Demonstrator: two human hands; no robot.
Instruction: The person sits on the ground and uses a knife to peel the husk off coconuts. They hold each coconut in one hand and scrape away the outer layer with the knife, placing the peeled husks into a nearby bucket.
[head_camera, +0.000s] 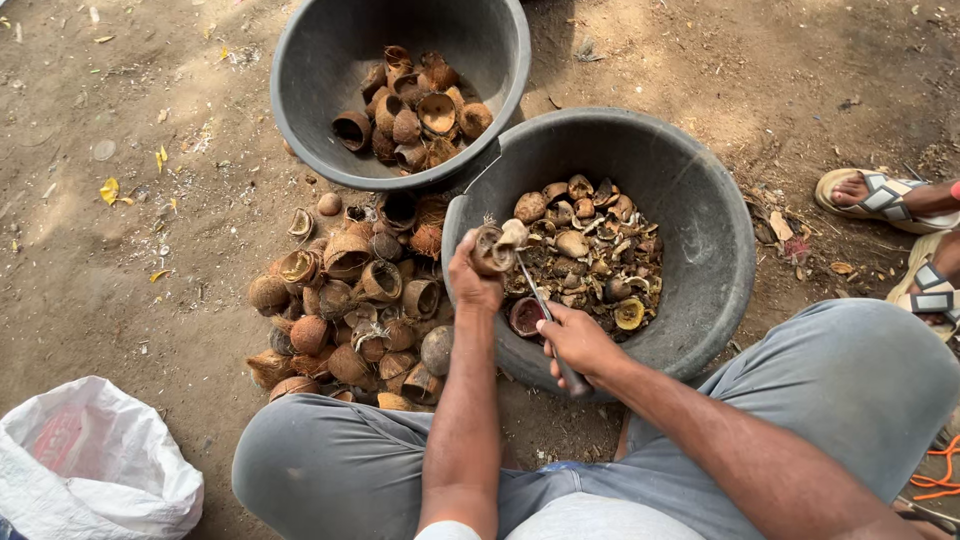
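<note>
Left hand (472, 285) grips coconut shell (492, 250), right hand (575, 340) grips metal pick (540, 310); centre tub (700, 200) partly filled, lower-left pile (345, 310) remains.

Shell pile (350, 310) blocks 9 o'clock, two tubs (700, 230) crowd 12 to 2; bare dirt (120, 260) open far left.

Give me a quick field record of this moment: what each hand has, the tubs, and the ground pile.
left hand: holds brown coconut shell half
right hand: grips metal prying tool, tip at the shell
near grey plastic tub: coconut pieces
far grey plastic tub: empty shell halves
ground pile of shells: left of near tub
white plastic sack: lower left
</note>
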